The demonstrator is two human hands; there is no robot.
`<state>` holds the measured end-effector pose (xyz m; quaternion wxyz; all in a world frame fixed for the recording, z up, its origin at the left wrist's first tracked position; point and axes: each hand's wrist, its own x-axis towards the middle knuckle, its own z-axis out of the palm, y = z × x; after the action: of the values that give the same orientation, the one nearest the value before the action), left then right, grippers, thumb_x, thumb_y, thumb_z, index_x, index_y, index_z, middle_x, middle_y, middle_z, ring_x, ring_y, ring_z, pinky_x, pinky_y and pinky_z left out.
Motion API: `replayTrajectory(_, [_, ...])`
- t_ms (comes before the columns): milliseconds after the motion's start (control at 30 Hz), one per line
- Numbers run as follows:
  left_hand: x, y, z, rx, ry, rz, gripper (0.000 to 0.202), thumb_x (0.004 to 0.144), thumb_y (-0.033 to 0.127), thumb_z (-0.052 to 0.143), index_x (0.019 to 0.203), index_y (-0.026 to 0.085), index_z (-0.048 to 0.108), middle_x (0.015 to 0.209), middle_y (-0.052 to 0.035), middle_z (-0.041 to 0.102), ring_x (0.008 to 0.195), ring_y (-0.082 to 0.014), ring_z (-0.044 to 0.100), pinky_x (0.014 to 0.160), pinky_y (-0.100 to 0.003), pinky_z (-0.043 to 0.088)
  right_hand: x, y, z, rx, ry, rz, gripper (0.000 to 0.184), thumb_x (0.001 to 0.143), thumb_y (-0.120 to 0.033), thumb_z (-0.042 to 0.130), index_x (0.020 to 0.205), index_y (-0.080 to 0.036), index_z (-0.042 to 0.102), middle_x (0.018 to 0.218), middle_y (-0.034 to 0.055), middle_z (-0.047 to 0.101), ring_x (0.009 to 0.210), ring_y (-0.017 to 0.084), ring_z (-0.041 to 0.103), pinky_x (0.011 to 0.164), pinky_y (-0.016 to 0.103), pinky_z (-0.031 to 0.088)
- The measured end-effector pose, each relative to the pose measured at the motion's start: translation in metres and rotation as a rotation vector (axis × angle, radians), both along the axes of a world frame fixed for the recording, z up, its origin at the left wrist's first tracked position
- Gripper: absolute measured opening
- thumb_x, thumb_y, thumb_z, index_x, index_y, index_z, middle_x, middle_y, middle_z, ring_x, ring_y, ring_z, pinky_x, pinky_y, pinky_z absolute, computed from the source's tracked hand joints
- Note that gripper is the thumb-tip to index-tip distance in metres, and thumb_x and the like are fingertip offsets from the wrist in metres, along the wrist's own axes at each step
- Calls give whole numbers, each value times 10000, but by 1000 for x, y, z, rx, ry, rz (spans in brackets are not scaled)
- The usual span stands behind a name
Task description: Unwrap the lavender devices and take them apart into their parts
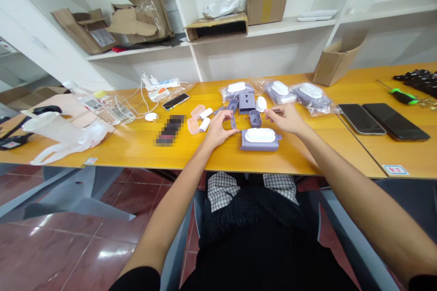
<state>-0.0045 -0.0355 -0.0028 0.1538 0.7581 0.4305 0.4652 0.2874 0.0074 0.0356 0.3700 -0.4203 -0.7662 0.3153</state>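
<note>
My left hand (220,128) is curled over the orange table (136,145), fingers pinched on a small grey-purple part (233,122). My right hand (286,118) is closed in a pinch on a thin coiled piece (275,111) I cannot name. Between and just in front of the hands lies a purple case with a white insert (260,139). Behind them sit more purple shells (246,102) and a small purple cup (255,118). White oval pieces (261,103) lie beside these.
Several bagged purple-and-white units (309,95) lie at the back right. Two dark phones (377,120) and a green-handled screwdriver (403,96) are far right. A cardboard box (336,61), a phone (175,101), chargers (160,88) and plastic bags (68,134) sit left. Shelves with boxes stand behind.
</note>
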Motion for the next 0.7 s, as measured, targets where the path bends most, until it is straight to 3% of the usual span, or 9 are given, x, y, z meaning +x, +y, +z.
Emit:
replayTrajectory(167, [0, -6, 6, 85, 53, -17, 438, 772, 220, 918, 1000, 237, 544, 1315, -119, 683, 1271, -292, 664, 1043, -491, 586, 13, 11, -11, -189, 256, -119, 458, 807, -630, 761, 598, -235, 661, 587, 51, 667, 578, 189, 602, 578, 336, 480])
replayTrajectory(300, [8, -11, 11, 105, 136, -20, 385, 810, 204, 880, 1008, 239, 552, 1341, -114, 680, 1310, -301, 645, 1123, -535, 524, 26, 18, -22, -362, 405, -171, 455, 755, -610, 798, 563, -251, 596, 476, 17, 547, 500, 185, 562, 464, 305, 392])
replayTrajectory(400, [13, -12, 12, 95, 181, -21, 369, 821, 190, 870, 1023, 241, 565, 1359, -105, 680, 1319, -303, 646, 1142, -550, 509, 24, 13, -24, -330, 348, -127, 416, 769, -603, 805, 641, -234, 664, 562, 28, 635, 551, 183, 609, 507, 306, 447])
replayTrajectory(567, [9, -9, 8, 83, 100, -6, 413, 803, 259, 917, 1052, 229, 588, 1372, -129, 688, 1296, -308, 670, 1087, -532, 565, 5, -4, -15, -240, 179, 30, 395, 759, -586, 828, 929, -231, 799, 737, 36, 754, 667, 218, 675, 609, 349, 538])
replayTrajectory(700, [7, -5, 0, 72, -37, -43, 485, 790, 359, 942, 1106, 216, 603, 1384, -158, 688, 1285, -306, 682, 1045, -495, 604, -2, -4, -6, -212, 146, 84, 359, 762, -535, 817, 927, -217, 806, 807, 59, 779, 705, 226, 693, 659, 376, 574])
